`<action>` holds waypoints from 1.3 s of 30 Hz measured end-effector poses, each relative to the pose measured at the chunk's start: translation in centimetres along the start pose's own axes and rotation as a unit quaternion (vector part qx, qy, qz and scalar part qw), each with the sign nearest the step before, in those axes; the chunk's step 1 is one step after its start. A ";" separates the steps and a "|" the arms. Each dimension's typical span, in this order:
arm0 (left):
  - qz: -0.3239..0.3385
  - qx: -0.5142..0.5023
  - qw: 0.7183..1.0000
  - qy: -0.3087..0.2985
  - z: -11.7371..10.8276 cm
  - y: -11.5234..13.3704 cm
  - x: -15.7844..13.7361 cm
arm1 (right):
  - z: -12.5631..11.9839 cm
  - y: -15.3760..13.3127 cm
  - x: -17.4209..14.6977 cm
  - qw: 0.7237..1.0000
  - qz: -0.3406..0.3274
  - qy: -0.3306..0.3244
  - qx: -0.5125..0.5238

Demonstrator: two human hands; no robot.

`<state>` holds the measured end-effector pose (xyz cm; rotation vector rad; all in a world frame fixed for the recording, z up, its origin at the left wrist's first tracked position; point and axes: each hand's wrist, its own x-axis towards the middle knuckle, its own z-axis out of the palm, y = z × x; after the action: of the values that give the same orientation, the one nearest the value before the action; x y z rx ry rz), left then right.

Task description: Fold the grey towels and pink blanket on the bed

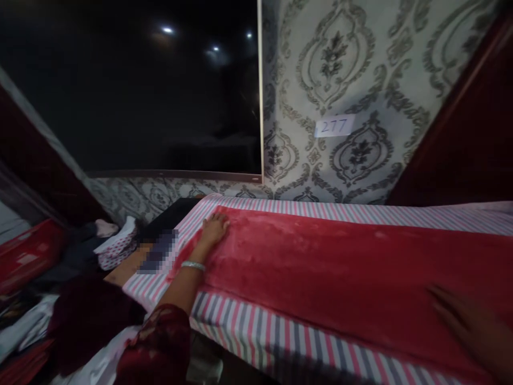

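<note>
A long red plush cloth [320, 256] lies spread over a striped sheet [256, 321] in pink, grey and white. My left hand [215, 229] rests flat on the cloth near its far left corner, palm down, with a bracelet on the wrist. Over the right part of the same cloth is my right hand [467, 326], its fingers stretched out and a little blurred. Whether that palm touches the cloth I cannot tell. Neither hand holds anything.
A large dark television screen [160, 96] is on the patterned wall [332, 59], beside a paper label [335, 125] reading 277. Left of the striped sheet are a dotted cloth [118, 247], a dark maroon cloth [92, 321] and other heaped fabrics. A pixelated patch hides one spot there.
</note>
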<state>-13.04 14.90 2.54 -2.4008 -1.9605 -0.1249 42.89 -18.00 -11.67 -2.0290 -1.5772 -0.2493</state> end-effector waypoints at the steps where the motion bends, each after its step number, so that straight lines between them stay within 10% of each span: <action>1: 0.018 -0.003 1.000 -0.005 -0.1 0.7 1.1 | -0.5 -0.7 0.1 1.000 0.012 -0.011 0.014; 14: 0.009 0.022 1.000 -0.014 3.6 1.1 6.3 | -2.5 -3.7 0.5 0.997 0.065 -0.029 0.024; 23: 0.024 0.035 0.999 -0.012 2.7 1.3 8.1 | -5.0 -5.3 7.4 0.996 0.076 -0.009 0.052; 34: 0.240 0.013 0.970 -0.049 0.8 15.3 12.3 | -1.2 -0.3 16.1 0.994 0.106 0.023 -0.026; 39: 0.225 0.023 0.973 -0.041 1.6 16.5 12.5 | 1.0 1.6 16.3 0.990 0.130 0.026 -0.047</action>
<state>5.61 23.95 2.33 -2.7807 -1.3719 0.0345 49.01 -4.16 -5.42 -2.2554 -1.2750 -0.2785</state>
